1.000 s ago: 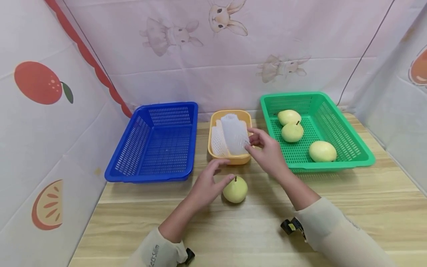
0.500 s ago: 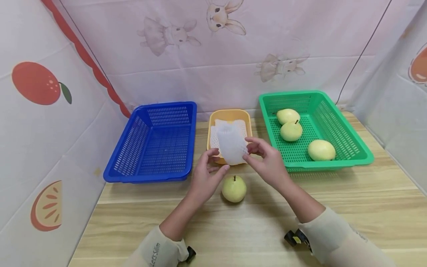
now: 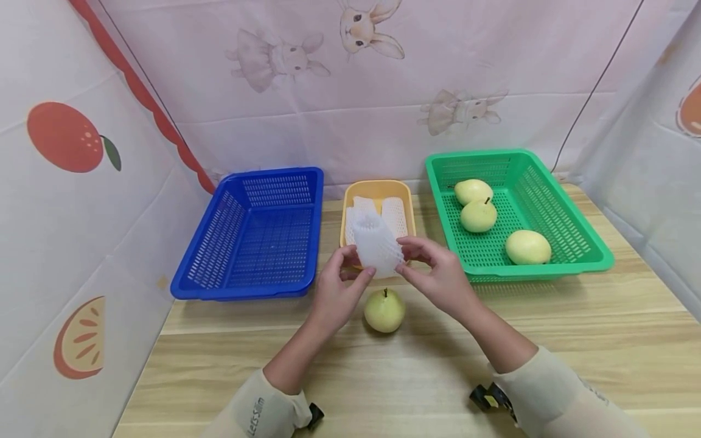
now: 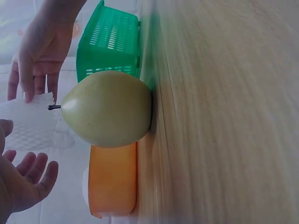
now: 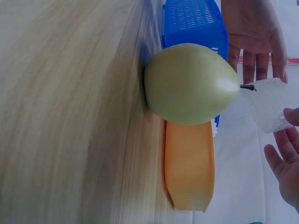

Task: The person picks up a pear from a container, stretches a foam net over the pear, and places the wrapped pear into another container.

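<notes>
A white foam fruit net [image 3: 376, 248], flat and open-mouthed at its far end, is held between both hands above the front of the small yellow basket. At its left edge my left hand [image 3: 335, 295] holds it with the thumb in front and fingers behind. My right hand [image 3: 442, 278] pinches its right edge between thumb and fingers. A yellow-green pear [image 3: 384, 311] stands upright on the table just below the net, stem up, with neither hand touching it. In the left wrist view the pear [image 4: 110, 109] hides part of the scene behind it.
More foam nets [image 3: 394, 214] lie in the yellow basket [image 3: 378, 185]. To the left is a blue basket [image 3: 254, 292] with nothing in it. On the right a green basket [image 3: 539, 269] holds three pears [image 3: 528, 247]. A printed cloth [image 3: 378, 140] hangs behind.
The right hand has lifted the foam net out of the yellow basket and brought it toward the body. The left hand has moved up and taken its left edge. The pear stays put.
</notes>
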Tool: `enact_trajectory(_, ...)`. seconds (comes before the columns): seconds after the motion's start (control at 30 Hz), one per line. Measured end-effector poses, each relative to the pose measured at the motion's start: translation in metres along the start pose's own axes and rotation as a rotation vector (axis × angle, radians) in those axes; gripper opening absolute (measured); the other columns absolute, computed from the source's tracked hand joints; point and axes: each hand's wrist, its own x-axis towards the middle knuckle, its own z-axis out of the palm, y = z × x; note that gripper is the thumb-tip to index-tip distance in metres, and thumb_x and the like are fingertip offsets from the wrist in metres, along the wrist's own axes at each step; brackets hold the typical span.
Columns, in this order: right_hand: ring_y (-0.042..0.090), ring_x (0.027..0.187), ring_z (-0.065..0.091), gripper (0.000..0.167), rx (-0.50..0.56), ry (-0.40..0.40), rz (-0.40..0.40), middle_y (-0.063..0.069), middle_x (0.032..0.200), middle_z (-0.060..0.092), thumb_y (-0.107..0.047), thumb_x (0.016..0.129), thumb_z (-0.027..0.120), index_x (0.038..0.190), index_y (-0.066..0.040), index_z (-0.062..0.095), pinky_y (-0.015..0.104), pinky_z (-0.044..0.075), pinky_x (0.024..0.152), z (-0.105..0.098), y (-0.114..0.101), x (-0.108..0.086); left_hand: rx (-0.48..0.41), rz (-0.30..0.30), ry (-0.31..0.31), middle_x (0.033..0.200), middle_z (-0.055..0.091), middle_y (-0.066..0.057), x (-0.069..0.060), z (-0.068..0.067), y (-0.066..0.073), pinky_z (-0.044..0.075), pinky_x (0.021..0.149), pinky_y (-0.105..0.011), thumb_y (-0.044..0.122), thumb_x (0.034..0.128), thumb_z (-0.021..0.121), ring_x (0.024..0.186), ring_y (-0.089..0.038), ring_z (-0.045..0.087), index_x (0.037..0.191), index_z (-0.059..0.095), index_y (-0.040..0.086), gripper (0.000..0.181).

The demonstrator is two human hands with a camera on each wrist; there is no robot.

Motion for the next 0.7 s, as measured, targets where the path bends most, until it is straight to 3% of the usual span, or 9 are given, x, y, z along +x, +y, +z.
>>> enact_trajectory(0.23,0.020,0.090,0.067,0.045,0.016,-0.024,-0.045,0.010,0.102,0.070,0.007,0.079,0.076,0.122,-0.004,0.064,0.040,0.058,0.085,-0.0015,0.0012,-0.0018,-0.003,-0.001,0.008,0.107,0.065,-0.007,-0.0017,-0.0013,0.0021,0.057,0.083,-0.035,0.018,0.0940,0.068,0.095,-0.018,0.064,0.123,0.057,0.008,0.032)
enact_trajectory(0.4,0.021,0.092,0.067,0.040,0.075,-0.034,-0.014,0.011,0.104,0.069,0.014,0.083,0.064,0.120,-0.002,0.065,0.030,0.057,0.087,-0.0034,0.0008,-0.0030,-0.011,-0.007,0.005,0.106,0.066,-0.008,-0.0024,-0.0021,0.0036,0.056,0.081,-0.034,0.016,0.0943,0.067,0.092,-0.017,0.065,0.123,0.058,0.007,0.032)
enact_trajectory(0.7,0.019,0.096,0.067,0.028,0.113,-0.001,0.040,0.012,0.109,0.070,0.005,0.088,0.067,0.116,0.000,0.066,0.024,0.055,0.086,-0.0038,-0.0020,-0.0002,-0.038,0.007,-0.028,0.107,0.066,-0.007,-0.0043,-0.0051,0.0075,0.055,0.081,-0.035,0.017,0.0961,0.064,0.092,-0.018,0.063,0.126,0.058,0.011,0.032)
